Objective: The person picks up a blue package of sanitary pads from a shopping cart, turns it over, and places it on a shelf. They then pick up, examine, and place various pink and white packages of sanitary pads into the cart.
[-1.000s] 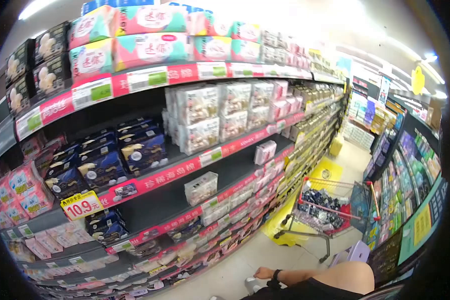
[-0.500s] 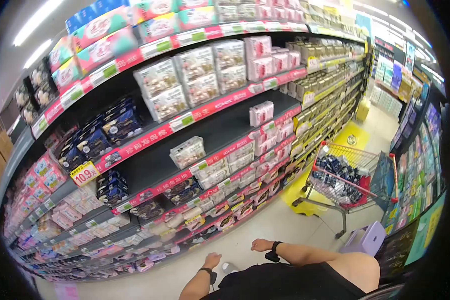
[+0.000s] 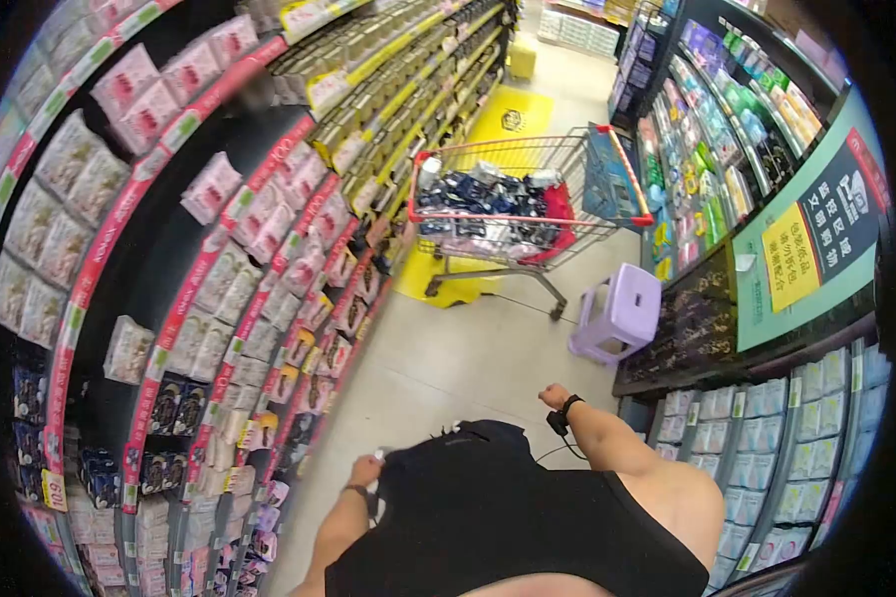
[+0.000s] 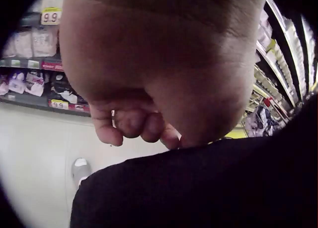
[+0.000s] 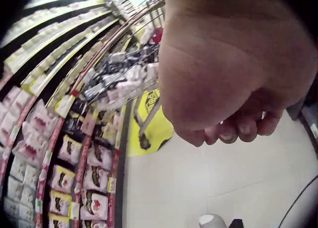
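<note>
My left hand (image 3: 366, 470) hangs at the left side of my black top in the head view. Its fingers (image 4: 131, 123) curl loosely in the left wrist view, and no object shows in them. My right hand (image 3: 554, 396) is out in front over the floor, short of the purple stool (image 3: 617, 313). In the right wrist view the right hand's fingers (image 5: 243, 128) are also loosely bent with nothing in them. Ahead stands a shopping cart (image 3: 528, 261) holding a heap of dark and pale packages (image 3: 488, 199).
Stocked shelves (image 3: 204, 269) with pink label strips run along the left. More shelves (image 3: 786, 448) and a green sign panel (image 3: 806, 249) stand at the right. A yellow floor mat (image 3: 513, 117) lies beyond and beneath the cart. Grey shoes (image 5: 212, 221) are on the floor.
The head view has turned right and down, so the cart and stool appear nearer the middle. The left hand, out of view at first, now shows beside my body.
</note>
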`<state>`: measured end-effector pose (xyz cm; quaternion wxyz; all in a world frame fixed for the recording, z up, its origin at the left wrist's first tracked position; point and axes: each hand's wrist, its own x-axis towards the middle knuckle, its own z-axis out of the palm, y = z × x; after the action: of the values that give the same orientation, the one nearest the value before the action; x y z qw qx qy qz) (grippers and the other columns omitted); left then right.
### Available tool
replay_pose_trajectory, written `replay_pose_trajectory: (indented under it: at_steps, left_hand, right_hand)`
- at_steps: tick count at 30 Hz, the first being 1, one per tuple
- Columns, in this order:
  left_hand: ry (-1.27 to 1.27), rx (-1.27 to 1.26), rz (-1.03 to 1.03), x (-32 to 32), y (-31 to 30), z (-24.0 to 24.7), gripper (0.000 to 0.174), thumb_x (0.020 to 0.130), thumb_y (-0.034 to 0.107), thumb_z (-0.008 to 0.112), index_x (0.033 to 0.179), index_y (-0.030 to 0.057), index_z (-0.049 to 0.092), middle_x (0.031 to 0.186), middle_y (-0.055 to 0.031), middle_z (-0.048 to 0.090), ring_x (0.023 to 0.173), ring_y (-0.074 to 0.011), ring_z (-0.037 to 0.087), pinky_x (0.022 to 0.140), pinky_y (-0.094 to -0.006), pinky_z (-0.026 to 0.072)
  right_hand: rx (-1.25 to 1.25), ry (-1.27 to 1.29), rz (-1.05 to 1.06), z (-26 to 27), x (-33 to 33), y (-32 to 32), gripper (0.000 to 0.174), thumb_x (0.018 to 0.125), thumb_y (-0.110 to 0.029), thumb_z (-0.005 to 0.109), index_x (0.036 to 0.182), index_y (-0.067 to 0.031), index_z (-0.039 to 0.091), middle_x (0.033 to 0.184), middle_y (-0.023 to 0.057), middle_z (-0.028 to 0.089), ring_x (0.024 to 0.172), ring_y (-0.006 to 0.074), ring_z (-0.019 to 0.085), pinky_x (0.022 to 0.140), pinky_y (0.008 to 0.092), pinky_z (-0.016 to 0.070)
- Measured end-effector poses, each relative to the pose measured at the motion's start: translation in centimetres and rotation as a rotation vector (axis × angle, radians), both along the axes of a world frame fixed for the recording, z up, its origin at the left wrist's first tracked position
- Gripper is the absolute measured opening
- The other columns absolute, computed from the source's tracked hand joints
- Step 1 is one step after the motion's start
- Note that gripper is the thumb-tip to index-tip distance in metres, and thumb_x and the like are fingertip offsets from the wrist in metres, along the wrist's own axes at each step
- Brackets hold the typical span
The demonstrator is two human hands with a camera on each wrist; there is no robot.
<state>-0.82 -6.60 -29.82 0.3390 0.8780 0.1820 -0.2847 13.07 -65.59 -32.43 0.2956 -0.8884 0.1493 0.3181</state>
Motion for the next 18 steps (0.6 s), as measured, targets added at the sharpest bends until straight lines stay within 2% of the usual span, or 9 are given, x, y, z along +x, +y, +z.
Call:
replay_pose_trajectory:
  at_steps: [3,4,5,7,8,10,11,13,18]
  left_hand:
    - [-0.105,-0.007,-0.056,6.3,-2.0,1.0,0.031,0.081,0.034,0.072,0.083,0.0034,0.07,0.085,-0.0203,0.071,0.085,-0.0357,0.068,0.079,-0.0441,0.0529]
    - [-0.13,0.015,-0.108,8.7,-2.9,1.4,0.031,0.082,0.035,0.072,0.082,0.0036,0.07,0.086,-0.0207,0.07,0.086,-0.0368,0.068,0.08,-0.0441,0.0526]
    - [-0.159,0.035,-0.159,11.3,-4.0,2.3,0.031,0.082,0.035,0.072,0.082,0.0039,0.07,0.087,-0.0212,0.07,0.087,-0.0379,0.067,0.08,-0.0441,0.0523]
    - [-0.18,-0.034,-0.205,15.7,-5.8,2.9,0.03,0.082,0.034,0.071,0.085,0.004,0.07,0.088,-0.0216,0.069,0.089,-0.0393,0.066,0.081,-0.0442,0.052]
    - [-0.169,-0.034,-0.244,17.8,-7.1,3.0,0.031,0.082,0.034,0.071,0.086,0.0039,0.069,0.088,-0.0217,0.069,0.088,-0.0392,0.066,0.081,-0.0443,0.0519]
    - [-0.151,-0.066,-0.32,21.5,-9.3,3.8,0.032,0.083,0.035,0.07,0.089,0.0039,0.069,0.088,-0.022,0.069,0.087,-0.039,0.066,0.08,-0.0444,0.0519]
    - [-0.143,-0.098,-0.354,23.0,-10.6,4.2,0.032,0.083,0.036,0.07,0.09,0.0038,0.069,0.088,-0.0223,0.069,0.087,-0.039,0.067,0.08,-0.0444,0.0521]
    - [-0.22,-0.147,-0.482,25.2,-12.7,4.1,0.034,0.086,0.035,0.069,0.087,0.0013,0.065,0.076,-0.0168,0.066,0.071,-0.0256,0.063,0.066,-0.0396,0.0493]
    - [-0.013,-0.201,-0.543,30.7,-16.7,4.5,0.032,0.085,0.034,0.069,0.093,0.0036,0.069,0.084,-0.0168,0.069,0.079,-0.0299,0.067,0.075,-0.0399,0.0527]
  right_hand:
    - [0.282,0.133,-0.45,1.4,-2.7,-4.3,0.026,0.085,-0.026,0.062,0.085,-0.0003,0.067,0.07,0.0104,0.062,0.058,0.0222,0.058,0.05,0.0392,0.0457]
    - [0.402,0.136,-0.656,3.2,-3.3,-3.9,0.021,0.086,-0.019,0.062,0.083,0.0018,0.062,0.069,0.0059,0.055,0.052,0.0152,0.047,0.047,0.0351,0.0386]
    - [0.405,0.138,-0.668,3.5,-3.5,-3.8,0.021,0.086,-0.021,0.061,0.087,0.0002,0.061,0.068,0.0033,0.054,0.052,0.0147,0.046,0.047,0.0346,0.0382]
    - [0.432,0.155,-0.665,3.5,-3.7,-2.9,0.018,0.088,-0.023,0.061,0.084,-0.005,0.059,0.068,0.0027,0.053,0.052,0.0135,0.045,0.044,0.0331,0.0355]
    - [0.441,0.129,-0.674,3.1,-3.6,-1.9,0.02,0.087,-0.02,0.06,0.072,-0.0082,0.056,0.059,0.0015,0.05,0.047,0.0135,0.044,0.042,0.0335,0.0336]
    - [0.532,0.112,-0.646,2.0,-3.1,-0.3,0.018,0.091,-0.018,0.058,0.074,-0.0101,0.056,0.057,-0.0018,0.047,0.046,0.0104,0.041,0.042,0.0284,0.0317]
    - [0.562,0.119,-0.641,0.8,-2.4,0.4,0.017,0.091,-0.017,0.059,0.076,-0.0092,0.056,0.059,-0.0018,0.048,0.047,0.01,0.042,0.043,0.0275,0.0326]
    - [0.649,0.139,-0.651,0.6,-2.4,2.4,0.015,0.091,-0.017,0.061,0.08,-0.007,0.058,0.063,-0.0004,0.051,0.05,0.0102,0.045,0.045,0.0274,0.0351]
    - [0.709,0.126,-0.654,2.6,1.4,3.7,0.015,0.09,-0.018,0.062,0.084,-0.0043,0.06,0.069,0.0033,0.057,0.056,0.0121,0.051,0.047,0.0284,0.0397]
